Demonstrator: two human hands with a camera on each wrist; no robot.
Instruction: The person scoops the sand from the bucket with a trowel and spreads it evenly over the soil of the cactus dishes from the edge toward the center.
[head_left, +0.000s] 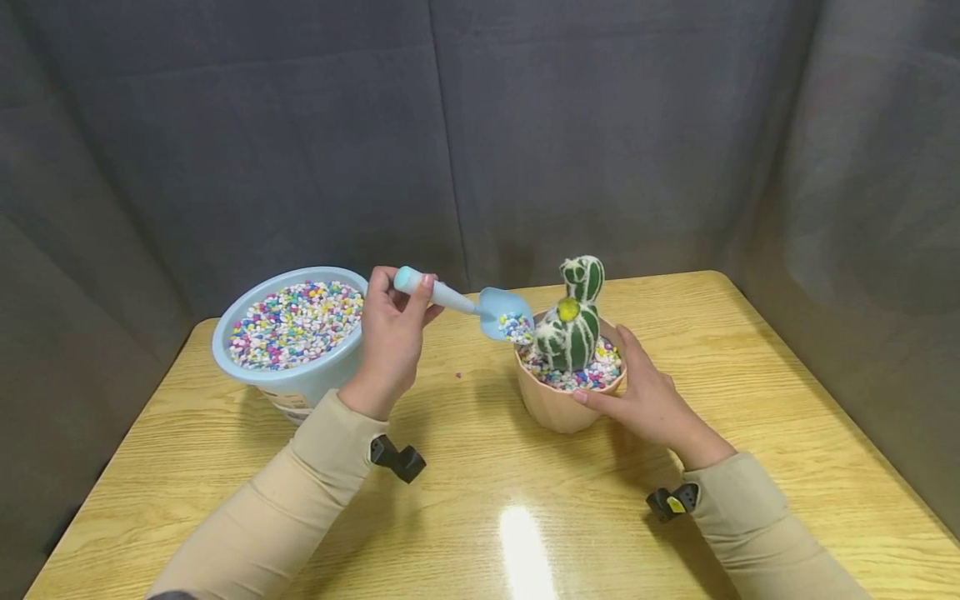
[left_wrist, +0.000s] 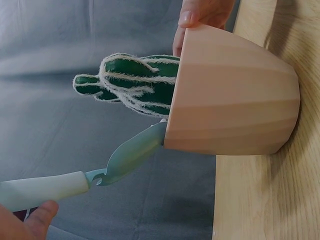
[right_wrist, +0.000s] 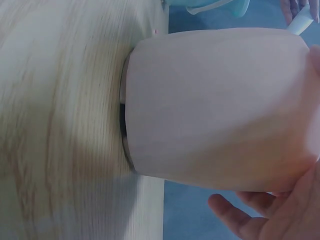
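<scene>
My left hand [head_left: 393, 337] grips the pale handle of a small blue toy shovel [head_left: 495, 302], fingers and thumb wrapped round it. Colourful pebbles [head_left: 515, 327] lie in its blade, whose tip meets the left rim of a peach flower pot [head_left: 558, 410]. From the pot rises a green artificial cactus [head_left: 573, 346] with white fuzzy ribs and a yellow flower, set in more mixed-colour pebbles [head_left: 602, 367]. On the pot's right side, my right hand [head_left: 656, 404] holds the rim, thumb in front and fingers round the far side. In the left wrist view, the shovel [left_wrist: 132, 152] tilts against the rim.
A light blue bucket [head_left: 222, 354] full of multicoloured pebbles [head_left: 296, 323] stands on the left of the wooden table [head_left: 465, 500]. One small pink pebble [head_left: 458, 375] lies between bucket and pot. Grey curtains [head_left: 300, 150] hang behind and at both sides.
</scene>
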